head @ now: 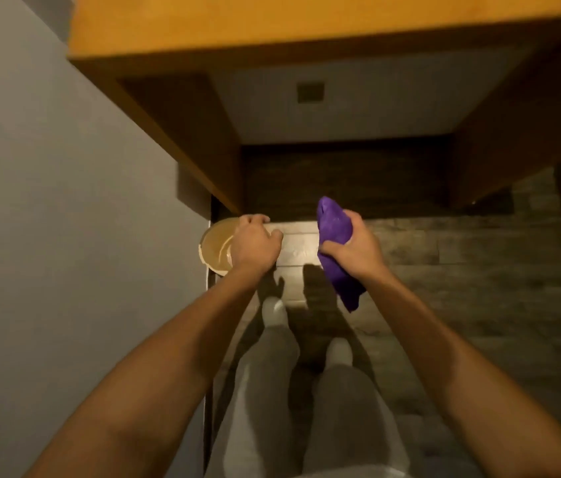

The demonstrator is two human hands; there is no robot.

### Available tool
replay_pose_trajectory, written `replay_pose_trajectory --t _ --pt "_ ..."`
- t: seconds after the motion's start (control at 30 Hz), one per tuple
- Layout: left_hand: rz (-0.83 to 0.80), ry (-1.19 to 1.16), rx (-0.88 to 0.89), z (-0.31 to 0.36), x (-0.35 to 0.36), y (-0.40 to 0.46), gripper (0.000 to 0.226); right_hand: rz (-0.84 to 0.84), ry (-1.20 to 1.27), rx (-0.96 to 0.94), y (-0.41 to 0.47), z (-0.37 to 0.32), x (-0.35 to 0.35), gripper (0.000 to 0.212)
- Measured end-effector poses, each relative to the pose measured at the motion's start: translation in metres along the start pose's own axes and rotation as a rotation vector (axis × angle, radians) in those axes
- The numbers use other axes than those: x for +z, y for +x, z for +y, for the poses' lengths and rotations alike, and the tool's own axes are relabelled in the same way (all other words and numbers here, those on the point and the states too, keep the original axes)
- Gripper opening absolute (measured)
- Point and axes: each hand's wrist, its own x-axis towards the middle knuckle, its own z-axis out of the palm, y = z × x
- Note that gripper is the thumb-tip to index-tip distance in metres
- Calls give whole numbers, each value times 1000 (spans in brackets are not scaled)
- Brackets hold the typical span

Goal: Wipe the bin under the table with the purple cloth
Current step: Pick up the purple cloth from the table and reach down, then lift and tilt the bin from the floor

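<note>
A round beige bin stands on the floor by the left wall, just in front of the table's left leg, its open top facing up. My left hand rests on its right rim, fingers curled over the edge. My right hand is closed around the bunched purple cloth, held above the floor to the right of the bin and apart from it. One end of the cloth hangs down below my wrist.
The orange wooden table overhangs at the top, with side panels left and right. A grey wall runs along the left. My legs and socked feet stand on the wood-plank floor.
</note>
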Motion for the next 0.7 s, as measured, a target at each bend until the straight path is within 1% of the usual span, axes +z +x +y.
replay_pose_trajectory --t 0.1,0.13,0.2,0.23,0.33,0.4,0.43,0.5,0.57,0.63,0.7 --pt "-108 71 -53 -51 82 57 44 -20 22 68 62 63 41 90" --pt "-136 108 -60 -72 114 79 47 -19 13 48 88 90 58 89" --pt "-191 243 11 -116 162 112 49 -34 -17 -13 129 134 86 85" --pt "-195 294 51 -140 184 127 50 -49 -30 -24 148 155 99 83" --pt "-116 256 58 -200 237 169 57 -105 -39 1 210 218 141 69" --pt "-107 303 101 -223 260 189 62 -128 -38 -1 244 241 166 65" --pt "-118 321 137 -235 274 198 59 -139 -29 -7 261 251 181 65" --pt "-131 322 197 -248 297 211 44 -155 4 -3 291 269 206 66" --pt "-102 267 202 -259 311 218 33 -163 58 9 316 286 227 70" --pt "-67 240 228 -267 317 221 31 -176 90 -38 339 293 243 72" --pt "-96 279 270 -270 315 220 32 -206 117 -67 354 293 253 68"
